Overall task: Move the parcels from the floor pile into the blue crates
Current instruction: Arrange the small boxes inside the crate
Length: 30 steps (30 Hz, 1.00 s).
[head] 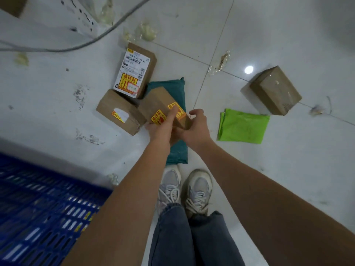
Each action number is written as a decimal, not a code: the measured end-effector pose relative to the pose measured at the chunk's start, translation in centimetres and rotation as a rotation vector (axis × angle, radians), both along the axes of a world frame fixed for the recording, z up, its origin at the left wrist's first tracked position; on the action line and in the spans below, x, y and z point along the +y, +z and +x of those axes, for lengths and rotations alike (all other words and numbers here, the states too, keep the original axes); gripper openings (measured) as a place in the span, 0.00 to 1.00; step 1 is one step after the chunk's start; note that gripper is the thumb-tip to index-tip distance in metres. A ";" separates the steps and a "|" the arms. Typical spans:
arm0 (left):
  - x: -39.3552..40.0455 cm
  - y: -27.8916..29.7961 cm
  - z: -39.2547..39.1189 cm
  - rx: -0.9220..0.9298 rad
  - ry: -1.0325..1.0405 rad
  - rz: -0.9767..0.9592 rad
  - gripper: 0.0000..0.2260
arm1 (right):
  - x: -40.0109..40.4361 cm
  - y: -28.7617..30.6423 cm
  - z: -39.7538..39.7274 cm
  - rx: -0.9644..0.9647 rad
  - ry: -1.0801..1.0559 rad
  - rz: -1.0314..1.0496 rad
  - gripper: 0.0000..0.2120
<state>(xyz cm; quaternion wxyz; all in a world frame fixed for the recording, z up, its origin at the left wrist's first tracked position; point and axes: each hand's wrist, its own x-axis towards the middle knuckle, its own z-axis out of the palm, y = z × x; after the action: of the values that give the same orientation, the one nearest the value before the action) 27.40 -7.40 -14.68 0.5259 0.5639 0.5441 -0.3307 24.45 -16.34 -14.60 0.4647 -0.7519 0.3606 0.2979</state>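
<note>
Both hands clamp the stickered cardboard box (pixel 163 107), left hand (pixel 160 129) and right hand (pixel 194 127) with fingers curled around its near end, long axis pointing away; blue crate (pixel 38 198) lies left

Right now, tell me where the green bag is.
The green bag lies flat on the floor, right of the right hand, just before the lone brown box.

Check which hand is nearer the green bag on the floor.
Right. The right hand holds the near end of the brown box, on the side facing the green bag. The left hand grips the box's far side, further from the bag.
</note>
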 end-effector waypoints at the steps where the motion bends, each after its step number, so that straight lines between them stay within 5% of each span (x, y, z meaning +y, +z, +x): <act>1: -0.2 0.8 -0.3 0.006 -0.040 -0.008 0.44 | 0.1 1.0 -0.8 -0.016 0.026 -0.087 0.32; 5: -0.8 4.0 -1.5 0.111 -0.109 -0.158 0.41 | 1.4 6.0 -3.1 -0.198 0.264 -0.336 0.30; 8: 0.8 5.5 -2.9 0.126 -0.020 -0.320 0.31 | 1.6 8.7 -4.3 -0.302 0.420 -0.221 0.29; 11: 3.5 6.5 -4.1 0.049 -0.030 -0.359 0.21 | 0.5 10.8 -5.1 -0.330 0.210 0.046 0.23; 13: 5.0 7.5 -4.6 0.032 -0.015 -0.415 0.17 | -0.5 11.2 -4.9 -0.316 -0.053 0.001 0.22; 15: 5.9 8.6 -4.9 -0.007 -0.013 -0.479 0.14 | -1.5 11.5 -4.2 -0.155 -0.220 0.045 0.27; 18: 6.5 10.7 -5.5 -0.094 0.012 -0.579 0.11 | -2.2 12.3 -3.7 0.129 -0.252 0.391 0.30; 24: 8.9 16.1 -7.3 -0.252 -0.103 -0.413 0.13 | 0.2 16.6 -4.3 0.035 -0.126 0.429 0.25; 30: 14.2 23.6 -11.9 -0.304 -0.140 -0.255 0.28 | 5.8 23.8 -6.9 -0.045 -0.067 0.447 0.30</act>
<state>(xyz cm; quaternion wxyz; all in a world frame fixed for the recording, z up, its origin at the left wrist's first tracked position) 15.47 6.82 8.88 0.6449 0.5726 0.3717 -0.3437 17.59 -10.51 9.16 0.6375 -0.6242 0.2998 0.3378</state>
